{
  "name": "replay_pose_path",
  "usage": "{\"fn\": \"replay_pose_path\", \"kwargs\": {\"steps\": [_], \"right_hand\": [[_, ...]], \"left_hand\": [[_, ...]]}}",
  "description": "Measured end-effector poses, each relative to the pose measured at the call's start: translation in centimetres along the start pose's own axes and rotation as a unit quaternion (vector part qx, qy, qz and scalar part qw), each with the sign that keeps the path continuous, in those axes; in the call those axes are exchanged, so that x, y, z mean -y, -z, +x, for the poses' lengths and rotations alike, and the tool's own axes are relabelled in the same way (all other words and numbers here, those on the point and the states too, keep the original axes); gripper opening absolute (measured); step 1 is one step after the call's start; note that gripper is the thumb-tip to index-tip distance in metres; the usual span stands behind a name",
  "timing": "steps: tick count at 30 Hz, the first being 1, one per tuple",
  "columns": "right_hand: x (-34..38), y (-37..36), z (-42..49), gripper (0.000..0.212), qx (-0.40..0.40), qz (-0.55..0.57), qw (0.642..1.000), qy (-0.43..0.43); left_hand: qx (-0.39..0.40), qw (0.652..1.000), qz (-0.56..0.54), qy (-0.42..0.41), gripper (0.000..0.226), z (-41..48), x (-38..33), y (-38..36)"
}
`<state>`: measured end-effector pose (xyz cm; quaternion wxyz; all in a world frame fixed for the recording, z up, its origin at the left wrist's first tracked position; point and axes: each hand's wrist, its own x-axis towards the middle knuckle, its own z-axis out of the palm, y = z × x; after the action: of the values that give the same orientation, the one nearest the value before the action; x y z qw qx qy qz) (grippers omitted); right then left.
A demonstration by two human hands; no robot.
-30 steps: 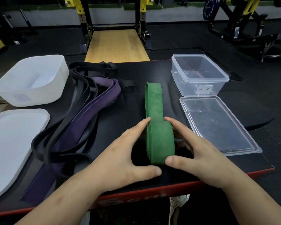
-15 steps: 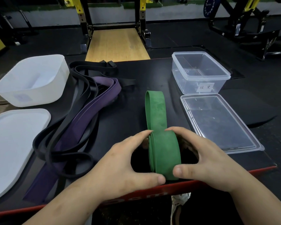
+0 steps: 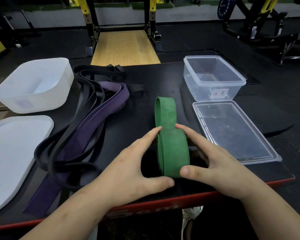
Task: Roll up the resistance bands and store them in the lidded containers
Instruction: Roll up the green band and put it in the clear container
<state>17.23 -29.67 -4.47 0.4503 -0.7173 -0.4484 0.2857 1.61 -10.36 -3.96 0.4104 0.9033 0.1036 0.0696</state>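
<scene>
1. The left hand [image 3: 128,163] is set against the left side of the rolled part of the green band [image 3: 171,144]. Its forefinger is laid on the far top edge of the roll and its thumb is stretched under the near end.
2. The right hand [image 3: 213,158] is set the same way on the right side. Its forefinger is placed at the far top of the roll and its thumb is pressed onto the near face.
3. The roll is clasped between both hands, each curled round it, and is held on edge at the near middle of the black table [image 3: 145,80].
4. A short unrolled tail of the green band is left lying flat, running away to the far side.
5. Both forearms are brought in from the near edge, bare.
6. A paper label [image 3: 220,93] is stuck on the near wall of the clear container [image 3: 194,87], far right. Two handwritten characters are seen on it, too small to be read surely.
7. The clear lid [image 3: 232,130] is laid flat just near of that container.
8. White lettering [image 3: 145,210] is printed on the table's red near edge, partly hidden by the left forearm.
9. A faint label [image 3: 22,103] is seen on the white container [image 3: 42,94], far left; nothing on it can be read.
</scene>
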Motion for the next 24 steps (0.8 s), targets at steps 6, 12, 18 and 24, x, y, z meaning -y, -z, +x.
{"fn": "replay_pose_path", "kwargs": {"steps": [6,12,18,24], "right_hand": [[-0.1,0.0,-0.1,0.099,0.007,0.001,1.0,0.006],[0.7,0.0,-0.3,0.087,0.034,0.051,0.998,0.026],[0.6,-0.1,0.5,0.086,-0.004,0.017,1.0,-0.007],[0.2,-0.3,0.7,0.092,-0.019,0.006,1.0,-0.003]], "left_hand": [[0.002,1.0,-0.02,-0.006,0.104,0.8,-0.1,0.0],[-0.001,1.0,-0.022,-0.006,0.103,-0.3,-0.2,0.0],[-0.009,1.0,-0.01,-0.01,0.104,-0.2,0.1,0.1],[-0.01,1.0,-0.008,-0.007,0.11,0.6,0.1,0.3]]}}
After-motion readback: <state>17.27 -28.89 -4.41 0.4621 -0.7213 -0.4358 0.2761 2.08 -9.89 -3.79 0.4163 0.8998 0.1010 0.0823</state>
